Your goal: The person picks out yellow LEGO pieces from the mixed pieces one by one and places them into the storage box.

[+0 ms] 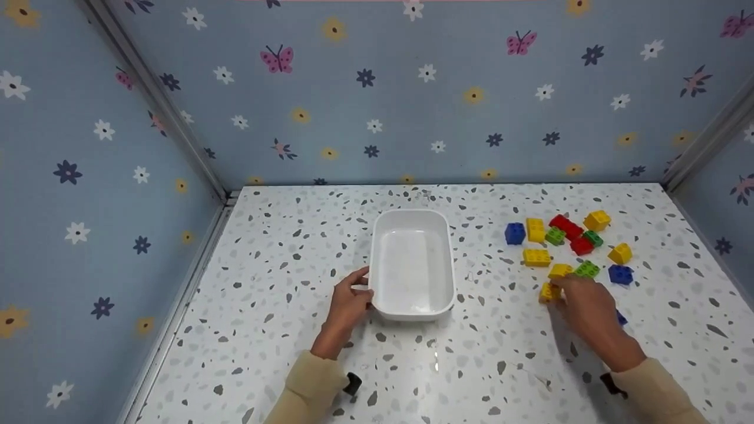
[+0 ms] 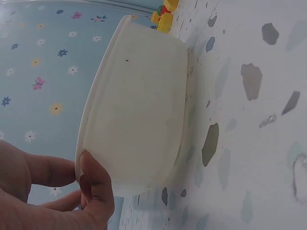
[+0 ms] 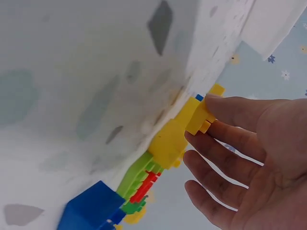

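A white rectangular plastic container stands on the speckled table, its inside bare. My left hand pinches its left rim near the front corner; thumb and fingers grip that rim in the left wrist view. Over at the right, my right hand pinches a yellow toy building block between thumb and fingertips, while the other fingers spread loosely. The right wrist view shows this yellow block tilted, studs facing the fingers. Another yellow block and a light green block lie just beyond the hand.
More blocks lie scattered at the right: blue, yellow, red and dark green. One blue block is partly hidden by my right hand. Flower-patterned walls enclose the table's back and sides.
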Motion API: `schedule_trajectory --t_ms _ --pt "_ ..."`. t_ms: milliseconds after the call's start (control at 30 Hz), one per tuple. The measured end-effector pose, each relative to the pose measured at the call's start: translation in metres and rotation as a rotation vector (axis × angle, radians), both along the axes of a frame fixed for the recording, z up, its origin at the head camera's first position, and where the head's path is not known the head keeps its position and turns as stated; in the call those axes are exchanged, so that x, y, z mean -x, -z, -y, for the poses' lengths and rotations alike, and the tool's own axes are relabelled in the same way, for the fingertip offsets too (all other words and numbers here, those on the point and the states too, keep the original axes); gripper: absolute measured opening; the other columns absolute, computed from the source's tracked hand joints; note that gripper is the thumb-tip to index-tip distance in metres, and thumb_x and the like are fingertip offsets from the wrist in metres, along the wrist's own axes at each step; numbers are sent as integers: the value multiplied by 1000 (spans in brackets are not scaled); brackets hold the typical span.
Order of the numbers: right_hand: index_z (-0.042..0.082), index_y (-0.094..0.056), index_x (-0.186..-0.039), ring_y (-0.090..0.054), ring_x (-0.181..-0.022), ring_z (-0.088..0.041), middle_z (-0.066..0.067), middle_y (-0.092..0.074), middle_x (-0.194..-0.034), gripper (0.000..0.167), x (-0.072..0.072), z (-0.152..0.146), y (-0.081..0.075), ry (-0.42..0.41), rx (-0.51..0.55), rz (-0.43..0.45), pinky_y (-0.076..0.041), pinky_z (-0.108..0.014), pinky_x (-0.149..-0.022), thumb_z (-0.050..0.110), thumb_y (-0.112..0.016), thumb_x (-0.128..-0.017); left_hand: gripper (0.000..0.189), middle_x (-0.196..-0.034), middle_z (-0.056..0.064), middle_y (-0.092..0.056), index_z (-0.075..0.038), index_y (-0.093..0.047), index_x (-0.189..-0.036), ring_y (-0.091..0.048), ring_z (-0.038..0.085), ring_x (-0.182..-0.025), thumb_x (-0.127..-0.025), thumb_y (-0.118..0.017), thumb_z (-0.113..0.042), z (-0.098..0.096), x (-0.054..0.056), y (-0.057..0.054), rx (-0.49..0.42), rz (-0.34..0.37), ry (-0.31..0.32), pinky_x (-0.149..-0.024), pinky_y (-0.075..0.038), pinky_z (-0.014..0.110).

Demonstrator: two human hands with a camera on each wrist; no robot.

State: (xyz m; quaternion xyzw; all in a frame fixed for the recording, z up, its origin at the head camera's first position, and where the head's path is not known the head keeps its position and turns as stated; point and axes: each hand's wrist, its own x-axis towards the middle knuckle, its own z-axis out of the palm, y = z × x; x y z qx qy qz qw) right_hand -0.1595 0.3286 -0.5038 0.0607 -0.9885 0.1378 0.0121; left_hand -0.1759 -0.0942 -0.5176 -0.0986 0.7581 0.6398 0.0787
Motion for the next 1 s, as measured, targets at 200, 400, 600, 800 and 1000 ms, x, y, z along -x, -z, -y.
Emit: schedule_trajectory --t_ms 200,400,600,800,1000 --pt "-6 -77 -113 -69 -95 -43 -24 -75 -107 30 3 12 -7 -2 -6 -76 -57 -60 -89 -6 -84 -83 56 -133 20 -58 2 -51 -153 -63 25 -102 -97 -55 2 1 0 1 8 6 -6 -81 -56 30" --pt "-4 -77 -113 -68 -98 -44 -22 -75 -108 32 7 23 -13 -20 -16 -108 -57 -60 -89 -7 -85 -82 55 -131 19 -59 1 -52 -153 -65 26 -103 -98 -56 2 0 1 0 14 9 -9 -81 -57 30" --pt "-4 -78 -111 -67 -91 -41 -21 -76 -107 32 12 31 -17 -62 -13 -150 -58 -56 -82 -6 -86 -81 56 -130 21 -58 4 -50 -153 -66 26 -101 -98 -55 3 0 0 0 -17 -7 0 -80 -57 31" --pt "-5 -77 -116 -67 -94 -43 -22 -76 -109 36 15 39 -20 -84 -18 -185 -58 -56 -84 -7 -87 -80 56 -130 22 -58 4 -50 -153 -66 27 -101 -97 -55 4 0 -1 0 -20 -21 7 -81 -58 33" --pt "-3 -78 -112 -67 -95 -42 -21 -75 -108 32 18 45 -25 -114 -16 -194 -58 -56 -85 -6 -87 -81 56 -130 21 -57 3 -50 -154 -66 27 -102 -98 -54 4 0 0 0 -11 -6 8 -83 -58 33"
